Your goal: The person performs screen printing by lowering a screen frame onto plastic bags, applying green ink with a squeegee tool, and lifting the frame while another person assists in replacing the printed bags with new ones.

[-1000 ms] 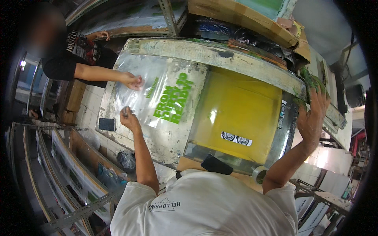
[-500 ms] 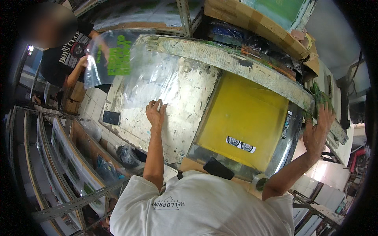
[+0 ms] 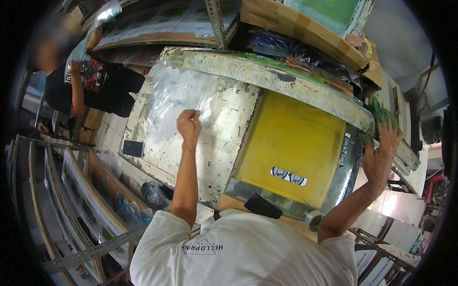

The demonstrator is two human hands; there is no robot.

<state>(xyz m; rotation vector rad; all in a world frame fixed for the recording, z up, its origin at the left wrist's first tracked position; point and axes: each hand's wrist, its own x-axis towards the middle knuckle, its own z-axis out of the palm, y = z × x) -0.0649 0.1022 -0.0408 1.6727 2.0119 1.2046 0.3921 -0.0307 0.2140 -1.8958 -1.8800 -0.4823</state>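
My left hand (image 3: 189,127) is over the pale, paint-flecked work board (image 3: 224,128), fingertips drawn together beside a clear plastic sheet (image 3: 179,97). Whether they pinch its edge, I cannot make out. On the right, my right hand (image 3: 381,150) lies with fingers stretched and thumb apart against a green-stained piece (image 3: 379,111) at the end of a thick, crusted frame bar (image 3: 286,76). Beneath that bar is a yellow screen panel (image 3: 291,143) with a small black-and-white sticker (image 3: 289,175).
A co-worker (image 3: 90,83) stands at the far left, holding up a clear plastic piece (image 3: 107,13). A dark phone (image 3: 133,148) lies on the board's left corner; a tape roll (image 3: 314,220) is near me. Racked frames (image 3: 90,190) fill the lower left, a cardboard box (image 3: 305,33) the back.
My left hand has lifted slightly, its fingers closing together. The co-worker has moved the clear plastic with green print off the board and raised it. My right hand keeps its place.
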